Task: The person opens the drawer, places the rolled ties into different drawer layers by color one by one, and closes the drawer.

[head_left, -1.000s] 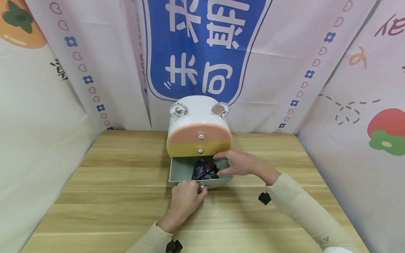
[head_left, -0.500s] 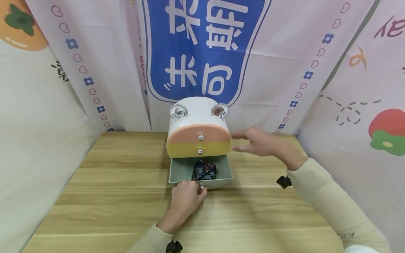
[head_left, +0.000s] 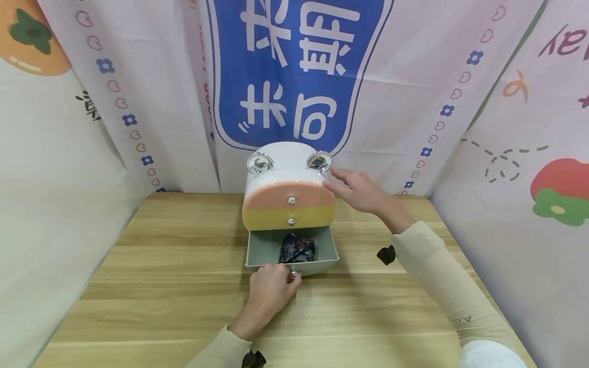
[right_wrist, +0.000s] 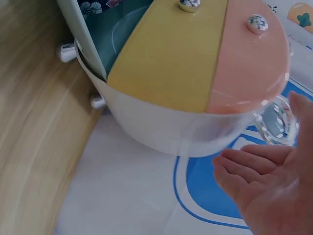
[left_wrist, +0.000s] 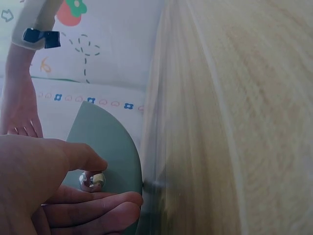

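A small rounded drawer cabinet [head_left: 289,163], white with an orange and a yellow drawer front, stands at the back of the table. Its green bottom drawer [head_left: 264,245] is pulled out. Inside lies a dark, flower-patterned folded cloth item [head_left: 296,249], its kind unclear. My left hand [head_left: 271,286] holds the drawer's silver knob [left_wrist: 93,181] between thumb and fingers. My right hand [head_left: 363,191], fingers extended, is by the cabinet's upper right side, close to the silver ring-shaped ear [head_left: 319,162]; whether it touches is unclear. In the right wrist view, its palm [right_wrist: 274,186] shows nothing held.
The wooden table [head_left: 175,286] carries the cabinet near its back edge. Printed curtains [head_left: 184,102] hang behind and on both sides. Silver knobs [head_left: 292,201] sit on the upper two drawer fronts, and small silver feet [right_wrist: 98,102] lift the cabinet.
My right hand has left the open drawer, swung right and up, then come in to the cabinet's upper right side. My left hand stays at the knob, and the cloth item stays in the drawer.
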Demonstrator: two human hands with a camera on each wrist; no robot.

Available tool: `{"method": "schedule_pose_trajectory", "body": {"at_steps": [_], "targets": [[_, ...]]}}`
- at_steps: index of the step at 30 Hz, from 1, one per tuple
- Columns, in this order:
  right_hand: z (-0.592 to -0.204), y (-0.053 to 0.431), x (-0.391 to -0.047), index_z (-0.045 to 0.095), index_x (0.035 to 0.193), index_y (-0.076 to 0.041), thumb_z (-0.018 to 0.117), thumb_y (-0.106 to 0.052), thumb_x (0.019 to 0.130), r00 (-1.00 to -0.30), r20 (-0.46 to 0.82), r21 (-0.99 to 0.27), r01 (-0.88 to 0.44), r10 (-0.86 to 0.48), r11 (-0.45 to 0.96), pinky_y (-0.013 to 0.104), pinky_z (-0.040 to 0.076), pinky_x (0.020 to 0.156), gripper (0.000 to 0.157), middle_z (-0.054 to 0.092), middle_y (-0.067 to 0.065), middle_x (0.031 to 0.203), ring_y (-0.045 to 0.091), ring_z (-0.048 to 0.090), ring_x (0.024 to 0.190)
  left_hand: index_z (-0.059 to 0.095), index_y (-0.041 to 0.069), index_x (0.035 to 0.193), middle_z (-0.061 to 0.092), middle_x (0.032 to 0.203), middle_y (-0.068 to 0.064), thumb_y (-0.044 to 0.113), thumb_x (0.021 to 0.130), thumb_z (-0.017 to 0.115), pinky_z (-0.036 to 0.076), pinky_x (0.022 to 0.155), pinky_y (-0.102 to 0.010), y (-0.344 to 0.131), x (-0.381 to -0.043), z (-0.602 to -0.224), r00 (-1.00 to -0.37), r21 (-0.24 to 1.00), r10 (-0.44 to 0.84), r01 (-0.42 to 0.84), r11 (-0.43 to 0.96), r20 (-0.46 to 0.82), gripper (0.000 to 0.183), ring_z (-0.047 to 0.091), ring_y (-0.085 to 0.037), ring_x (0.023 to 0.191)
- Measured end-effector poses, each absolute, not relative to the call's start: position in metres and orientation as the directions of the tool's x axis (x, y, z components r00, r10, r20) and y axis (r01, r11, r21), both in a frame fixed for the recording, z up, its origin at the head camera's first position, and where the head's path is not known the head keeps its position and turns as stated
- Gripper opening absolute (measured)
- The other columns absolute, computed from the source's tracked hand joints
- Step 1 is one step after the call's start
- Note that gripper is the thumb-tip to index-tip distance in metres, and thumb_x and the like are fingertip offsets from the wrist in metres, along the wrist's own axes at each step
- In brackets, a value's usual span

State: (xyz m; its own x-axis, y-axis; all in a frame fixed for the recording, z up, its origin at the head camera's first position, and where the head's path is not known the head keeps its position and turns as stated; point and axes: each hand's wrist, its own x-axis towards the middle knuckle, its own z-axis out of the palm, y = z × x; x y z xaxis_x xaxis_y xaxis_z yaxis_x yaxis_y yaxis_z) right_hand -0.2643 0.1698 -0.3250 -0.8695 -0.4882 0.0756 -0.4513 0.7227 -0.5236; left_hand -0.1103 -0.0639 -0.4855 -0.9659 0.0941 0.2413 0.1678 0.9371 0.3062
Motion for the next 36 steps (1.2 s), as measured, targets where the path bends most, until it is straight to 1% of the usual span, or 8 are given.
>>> {"method": "schedule_pose_trajectory", "body": {"at_steps": [2, 7, 10, 15, 19, 24, 28, 36], "targets": [[-0.331, 0.164, -0.269, 0.042, 0.161, -0.008, 0.040, -0.062, 0.108, -0.880, 0.092, -0.561, -0.432, -0.466, 0.706, 0.055, 0.037, 0.123, 0.075, 0.047, 0.016, 0.164, 0.037, 0.045, 0.152, 0.038, 0.027, 0.050, 0.044, 0.051, 0.005, 0.046, 0.092, 0.076, 0.032, 0.039, -0.032, -0.064, -0.110, -0.486, -0.964, 0.306, 0.098, 0.173, 0.936, 0.245, 0.060, 0.043, -0.012, 0.046], [-0.342, 0.149, -0.280, 0.052, 0.153, -0.021, 0.038, -0.066, 0.107, -0.906, 0.120, -0.640, -0.384, -0.406, 0.666, 0.058, 0.045, 0.114, 0.066, 0.063, 0.012, 0.146, 0.034, 0.057, 0.138, 0.038, 0.026, 0.049, 0.042, 0.050, 0.006, 0.045, 0.092, 0.076, 0.030, 0.039, -0.031, -0.064, -0.110, -0.487, -0.965, 0.310, 0.094, 0.170, 0.935, 0.245, 0.060, 0.041, -0.011, 0.046], [-0.348, 0.141, -0.285, 0.053, 0.150, -0.026, 0.037, -0.068, 0.106, -0.914, 0.125, -0.677, -0.362, -0.385, 0.640, 0.058, 0.045, 0.113, 0.063, 0.063, 0.008, 0.142, 0.030, 0.058, 0.132, 0.038, 0.026, 0.050, 0.041, 0.050, 0.007, 0.046, 0.093, 0.076, 0.030, 0.039, -0.031, -0.064, -0.109, -0.486, -0.966, 0.308, 0.093, 0.168, 0.936, 0.242, 0.060, 0.040, -0.011, 0.046], [-0.357, 0.133, -0.290, 0.056, 0.139, -0.020, 0.035, -0.067, 0.107, -0.923, 0.128, -0.709, -0.342, -0.364, 0.617, 0.052, 0.049, 0.102, 0.061, 0.064, 0.010, 0.128, 0.029, 0.059, 0.116, 0.037, 0.027, 0.050, 0.041, 0.050, 0.007, 0.046, 0.093, 0.075, 0.031, 0.039, -0.031, -0.065, -0.108, -0.486, -0.966, 0.307, 0.092, 0.165, 0.937, 0.240, 0.061, 0.041, -0.011, 0.046], [-0.362, 0.134, -0.291, 0.059, 0.124, -0.014, 0.035, -0.065, 0.108, -0.929, 0.134, -0.714, -0.332, -0.344, 0.617, 0.046, 0.047, 0.091, 0.059, 0.061, 0.014, 0.109, 0.031, 0.058, 0.105, 0.036, 0.027, 0.050, 0.040, 0.049, 0.007, 0.046, 0.093, 0.075, 0.031, 0.040, -0.030, -0.066, -0.108, -0.486, -0.968, 0.313, 0.092, 0.164, 0.936, 0.233, 0.061, 0.041, -0.011, 0.046], [-0.368, 0.136, -0.292, 0.061, 0.114, -0.013, 0.039, -0.064, 0.107, -0.935, 0.189, -0.727, -0.339, -0.301, 0.597, 0.043, 0.045, 0.084, 0.056, 0.061, 0.014, 0.105, 0.030, 0.057, 0.100, 0.036, 0.026, 0.050, 0.042, 0.049, 0.006, 0.046, 0.093, 0.076, 0.032, 0.039, -0.031, -0.065, -0.109, -0.485, -0.968, 0.299, 0.095, 0.165, 0.940, 0.233, 0.062, 0.042, -0.012, 0.045], [-0.372, 0.135, -0.292, 0.065, 0.116, -0.014, 0.041, -0.065, 0.107, -0.933, 0.229, -0.739, -0.353, -0.279, 0.574, 0.042, 0.047, 0.086, 0.057, 0.066, 0.014, 0.112, 0.028, 0.059, 0.100, 0.036, 0.026, 0.049, 0.042, 0.049, 0.005, 0.046, 0.092, 0.077, 0.032, 0.039, -0.031, -0.066, -0.109, -0.486, -0.965, 0.290, 0.096, 0.167, 0.942, 0.243, 0.062, 0.043, -0.012, 0.045], [-0.375, 0.134, -0.291, 0.065, 0.136, -0.017, 0.042, -0.063, 0.107, -0.932, 0.244, -0.754, -0.356, -0.269, 0.551, 0.044, 0.049, 0.091, 0.059, 0.069, 0.013, 0.120, 0.028, 0.060, 0.103, 0.038, 0.026, 0.048, 0.040, 0.049, 0.007, 0.047, 0.092, 0.076, 0.030, 0.039, -0.030, -0.066, -0.110, -0.485, -0.967, 0.296, 0.088, 0.159, 0.942, 0.239, 0.062, 0.041, -0.011, 0.045]]}}
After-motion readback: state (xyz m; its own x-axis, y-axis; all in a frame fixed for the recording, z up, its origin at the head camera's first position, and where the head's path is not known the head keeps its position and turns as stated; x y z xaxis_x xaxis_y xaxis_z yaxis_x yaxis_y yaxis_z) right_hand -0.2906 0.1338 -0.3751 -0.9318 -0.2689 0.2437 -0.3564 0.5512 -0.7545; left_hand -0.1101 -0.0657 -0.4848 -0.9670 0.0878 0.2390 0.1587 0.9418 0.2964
